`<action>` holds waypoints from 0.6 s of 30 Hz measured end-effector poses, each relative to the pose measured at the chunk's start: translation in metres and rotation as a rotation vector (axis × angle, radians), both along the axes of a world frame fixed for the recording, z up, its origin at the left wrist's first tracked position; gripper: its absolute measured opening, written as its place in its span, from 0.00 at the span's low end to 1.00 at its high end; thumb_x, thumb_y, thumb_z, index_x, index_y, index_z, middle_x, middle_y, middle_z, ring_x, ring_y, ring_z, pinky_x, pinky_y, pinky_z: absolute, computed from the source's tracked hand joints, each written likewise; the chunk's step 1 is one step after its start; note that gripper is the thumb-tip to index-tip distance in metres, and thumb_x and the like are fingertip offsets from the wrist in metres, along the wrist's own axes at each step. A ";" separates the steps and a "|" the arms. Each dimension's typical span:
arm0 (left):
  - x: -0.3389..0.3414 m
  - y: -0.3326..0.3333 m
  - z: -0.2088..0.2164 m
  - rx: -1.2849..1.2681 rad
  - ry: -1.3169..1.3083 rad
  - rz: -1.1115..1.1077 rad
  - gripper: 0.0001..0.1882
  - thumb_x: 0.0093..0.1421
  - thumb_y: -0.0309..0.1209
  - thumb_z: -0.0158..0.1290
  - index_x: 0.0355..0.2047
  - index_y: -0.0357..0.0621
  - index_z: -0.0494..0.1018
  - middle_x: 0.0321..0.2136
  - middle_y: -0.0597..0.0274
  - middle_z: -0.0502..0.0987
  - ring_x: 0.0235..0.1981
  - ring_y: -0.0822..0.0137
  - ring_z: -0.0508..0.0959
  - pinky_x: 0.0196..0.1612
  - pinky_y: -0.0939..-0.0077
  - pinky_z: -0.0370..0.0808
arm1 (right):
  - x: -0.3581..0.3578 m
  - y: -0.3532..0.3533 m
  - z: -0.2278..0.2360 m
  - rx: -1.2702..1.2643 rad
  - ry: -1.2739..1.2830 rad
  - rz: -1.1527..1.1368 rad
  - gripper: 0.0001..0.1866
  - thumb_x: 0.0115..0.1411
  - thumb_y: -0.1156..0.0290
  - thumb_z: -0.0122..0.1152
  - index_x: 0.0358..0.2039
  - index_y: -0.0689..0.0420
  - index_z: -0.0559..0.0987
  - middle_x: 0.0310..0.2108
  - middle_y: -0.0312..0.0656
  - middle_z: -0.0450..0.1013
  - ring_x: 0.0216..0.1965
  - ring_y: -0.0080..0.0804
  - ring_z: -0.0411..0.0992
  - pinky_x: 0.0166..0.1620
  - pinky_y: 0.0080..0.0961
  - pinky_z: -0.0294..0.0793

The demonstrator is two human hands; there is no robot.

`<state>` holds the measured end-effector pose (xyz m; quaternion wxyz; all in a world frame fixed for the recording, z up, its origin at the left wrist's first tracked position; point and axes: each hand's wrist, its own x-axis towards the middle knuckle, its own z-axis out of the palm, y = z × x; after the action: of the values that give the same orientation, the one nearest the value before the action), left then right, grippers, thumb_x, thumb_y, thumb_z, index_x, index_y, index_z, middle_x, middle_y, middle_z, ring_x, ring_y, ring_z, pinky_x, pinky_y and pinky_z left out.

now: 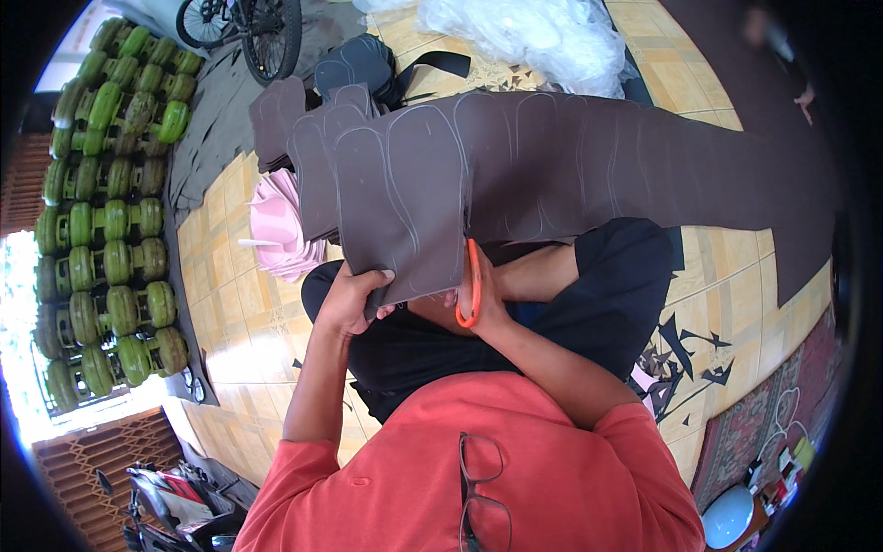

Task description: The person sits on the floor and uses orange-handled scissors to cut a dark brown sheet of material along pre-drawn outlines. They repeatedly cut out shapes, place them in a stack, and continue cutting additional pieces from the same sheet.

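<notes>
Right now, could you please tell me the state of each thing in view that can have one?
Left hand: closed on the lower edge of the dark sheet.
Right hand: grip closed in the orange scissors.
Dark sheet: held up, sole outlines drawn on it, partly cut.
Orange scissors: at the sheet's edge, blades hidden.
Glasses: folded, hanging on the shirt.
Green gas cylinders: lined up in rows.

A bulging clear plastic bag (533, 37), holding white material, is being seen on the tiled floor (230, 304) at the top; no labels, signs or screens are being shown.
</notes>
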<state>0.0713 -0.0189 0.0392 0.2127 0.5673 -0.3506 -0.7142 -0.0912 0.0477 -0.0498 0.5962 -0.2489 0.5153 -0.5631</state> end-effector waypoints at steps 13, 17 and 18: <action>0.008 0.007 0.000 0.022 0.050 0.062 0.14 0.50 0.20 0.51 0.38 0.31 0.65 0.19 0.52 0.72 0.09 0.68 0.68 0.08 0.81 0.63 | -0.018 -0.004 0.008 0.028 -0.054 0.095 0.29 0.67 0.44 0.36 0.27 0.60 0.69 0.14 0.38 0.61 0.14 0.26 0.65 0.18 0.21 0.66; 0.010 0.007 0.000 0.014 0.062 0.071 0.13 0.50 0.20 0.51 0.37 0.30 0.66 0.18 0.51 0.72 0.09 0.68 0.68 0.08 0.81 0.63 | -0.022 -0.007 0.003 0.000 -0.077 0.076 0.30 0.66 0.43 0.38 0.29 0.62 0.70 0.14 0.37 0.62 0.13 0.25 0.64 0.17 0.21 0.66; 0.010 0.008 0.002 0.019 0.048 0.066 0.13 0.49 0.20 0.51 0.36 0.30 0.66 0.18 0.50 0.72 0.09 0.68 0.68 0.08 0.81 0.63 | -0.022 -0.012 -0.005 -0.030 -0.087 0.046 0.31 0.65 0.43 0.39 0.29 0.63 0.70 0.13 0.36 0.62 0.12 0.24 0.64 0.16 0.21 0.66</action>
<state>0.0813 -0.0112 0.0410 0.2391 0.5633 -0.3199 -0.7233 -0.1128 0.0359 -0.0552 0.6269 -0.2450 0.4745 -0.5672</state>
